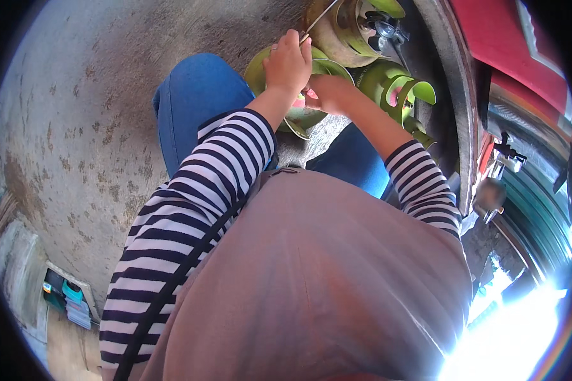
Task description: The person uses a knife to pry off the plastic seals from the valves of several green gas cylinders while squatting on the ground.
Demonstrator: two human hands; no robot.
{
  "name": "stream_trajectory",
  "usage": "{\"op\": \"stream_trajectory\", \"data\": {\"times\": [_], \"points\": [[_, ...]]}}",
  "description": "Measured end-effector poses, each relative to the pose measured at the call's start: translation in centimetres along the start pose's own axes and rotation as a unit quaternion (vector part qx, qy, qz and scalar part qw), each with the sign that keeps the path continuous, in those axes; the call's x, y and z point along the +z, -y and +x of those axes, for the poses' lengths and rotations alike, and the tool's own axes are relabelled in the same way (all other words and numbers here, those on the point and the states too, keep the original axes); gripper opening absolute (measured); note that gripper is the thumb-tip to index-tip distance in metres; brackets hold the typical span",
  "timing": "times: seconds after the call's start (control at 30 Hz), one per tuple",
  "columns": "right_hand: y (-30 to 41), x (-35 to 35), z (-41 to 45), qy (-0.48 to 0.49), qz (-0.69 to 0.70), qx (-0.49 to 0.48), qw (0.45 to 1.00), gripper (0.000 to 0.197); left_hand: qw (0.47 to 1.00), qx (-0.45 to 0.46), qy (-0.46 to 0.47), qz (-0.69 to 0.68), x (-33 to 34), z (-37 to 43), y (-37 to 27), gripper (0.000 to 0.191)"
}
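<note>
A green gas cylinder (254,72) stands on the concrete between my knees, seen from above with its open collar ring. My left hand (288,62) is over the cylinder's top, fingers closed around a thin rod-like tool (318,20) that slants up and to the right. My right hand (331,93) reaches into the collar, close below my left. A bit of pink (299,101) shows by its fingertips, around the valve area. What the right fingers touch is hidden, so their grip is unclear.
A worn green-brown cylinder (329,35) stands just beyond, and another green cylinder (379,81) to the right. A gas regulator (385,29) with a dark hose lies by them. A raised edge (450,62) curves along the right. Stained concrete (76,133) spreads left.
</note>
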State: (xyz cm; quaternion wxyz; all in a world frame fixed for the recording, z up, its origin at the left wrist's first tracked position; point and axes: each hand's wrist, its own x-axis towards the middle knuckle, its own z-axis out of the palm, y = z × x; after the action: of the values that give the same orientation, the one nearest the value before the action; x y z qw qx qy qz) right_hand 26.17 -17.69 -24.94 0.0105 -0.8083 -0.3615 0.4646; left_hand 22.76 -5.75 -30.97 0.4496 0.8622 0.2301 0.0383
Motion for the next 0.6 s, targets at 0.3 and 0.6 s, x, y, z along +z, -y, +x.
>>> {"op": "stream_trajectory", "data": {"times": [0.3,0.6], "points": [[-0.4,-0.2,1.6,0.022,-0.009,-0.048,0.999,0.039,1.000,-0.002,0.021,-0.019,0.2,0.4,0.1,0.032],[-1.5,0.7,0.4,-0.032,0.048,-0.014,0.998,0.045,1.000,0.007,0.021,-0.009,0.4,0.5,0.3,0.031]]}}
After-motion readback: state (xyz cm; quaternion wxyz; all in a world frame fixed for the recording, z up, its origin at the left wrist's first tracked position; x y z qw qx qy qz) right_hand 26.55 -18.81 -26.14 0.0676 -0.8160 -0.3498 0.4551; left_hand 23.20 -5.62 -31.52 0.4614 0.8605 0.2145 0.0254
